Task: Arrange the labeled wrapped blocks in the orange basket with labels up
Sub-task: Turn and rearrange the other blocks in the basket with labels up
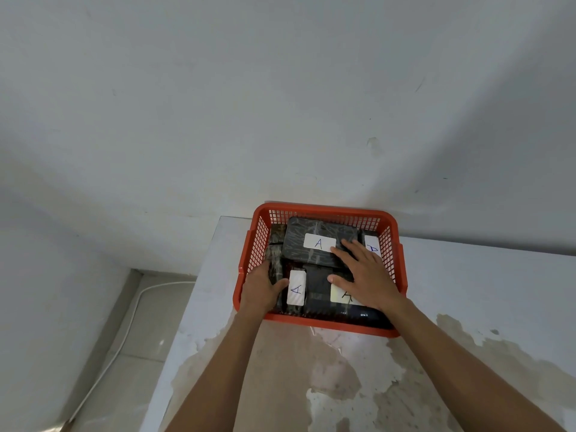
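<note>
The orange basket (324,210) stands at the table's far edge against the wall. Inside lie several black wrapped blocks with white "A" labels facing up: one on top at the back (299,244), one at the front left (296,288), one at the front right (318,289), and a label at the far right (372,244). My left hand (261,288) is inside the basket's left side, fingers curled around a block standing on edge (276,263). My right hand (364,272) lies flat, fingers spread, on the blocks at the right.
The basket rests on a worn white table (467,291) with peeled patches near me. A white wall rises just behind it. Left of the table the tiled floor (140,338) shows, with a white cable (124,332) running along it.
</note>
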`<control>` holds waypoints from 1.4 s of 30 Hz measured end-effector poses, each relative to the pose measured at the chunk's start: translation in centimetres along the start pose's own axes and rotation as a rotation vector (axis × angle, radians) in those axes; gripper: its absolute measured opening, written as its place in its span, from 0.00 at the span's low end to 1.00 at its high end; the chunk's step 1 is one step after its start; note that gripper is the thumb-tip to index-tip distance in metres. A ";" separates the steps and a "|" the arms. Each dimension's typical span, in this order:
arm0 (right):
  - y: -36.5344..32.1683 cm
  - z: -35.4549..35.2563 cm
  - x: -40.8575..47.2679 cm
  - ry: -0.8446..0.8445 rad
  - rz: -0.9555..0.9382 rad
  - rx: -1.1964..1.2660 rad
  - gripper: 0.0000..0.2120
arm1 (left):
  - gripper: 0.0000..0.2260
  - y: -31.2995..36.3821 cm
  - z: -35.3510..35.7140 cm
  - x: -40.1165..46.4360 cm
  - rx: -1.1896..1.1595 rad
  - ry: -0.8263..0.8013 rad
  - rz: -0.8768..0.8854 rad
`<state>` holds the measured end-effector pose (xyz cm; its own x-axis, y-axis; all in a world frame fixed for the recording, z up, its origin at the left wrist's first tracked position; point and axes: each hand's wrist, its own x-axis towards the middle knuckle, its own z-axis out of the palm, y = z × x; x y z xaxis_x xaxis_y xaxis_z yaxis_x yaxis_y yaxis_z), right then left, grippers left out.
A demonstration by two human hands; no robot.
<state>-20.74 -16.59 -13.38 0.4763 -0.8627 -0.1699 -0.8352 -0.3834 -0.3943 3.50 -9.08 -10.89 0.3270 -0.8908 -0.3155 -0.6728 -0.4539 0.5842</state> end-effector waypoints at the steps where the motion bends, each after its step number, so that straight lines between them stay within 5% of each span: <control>1: 0.0 0.0 -0.1 0.009 0.011 -0.011 0.34 | 0.32 0.0 0.1 0.0 0.005 -0.005 0.008; 11: -0.5 -0.7 -1.8 0.063 0.052 -0.034 0.34 | 0.34 0.1 0.3 0.0 -0.023 0.021 -0.023; 18: 1.3 -2.6 -5.4 0.401 0.075 -0.108 0.21 | 0.27 0.0 -0.2 0.0 0.015 -0.029 0.004; 30: 2.3 -0.6 -6.9 0.417 0.082 -0.101 0.20 | 0.23 -0.5 -0.4 -1.2 0.041 0.105 -0.005; 37: 1.0 -1.1 -6.5 0.436 0.126 -0.142 0.23 | 0.25 -1.3 -1.0 -1.3 0.668 0.164 0.294; 42: -3.0 -1.5 -2.8 0.300 0.029 -0.021 0.21 | 0.25 -2.5 -2.5 -0.7 0.732 0.262 0.394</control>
<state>-19.95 -13.53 -10.32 0.3527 -0.9310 0.0945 -0.8543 -0.3615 -0.3734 6.59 -7.39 -10.23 0.0621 -0.9971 0.0434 -0.9971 -0.0638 -0.0408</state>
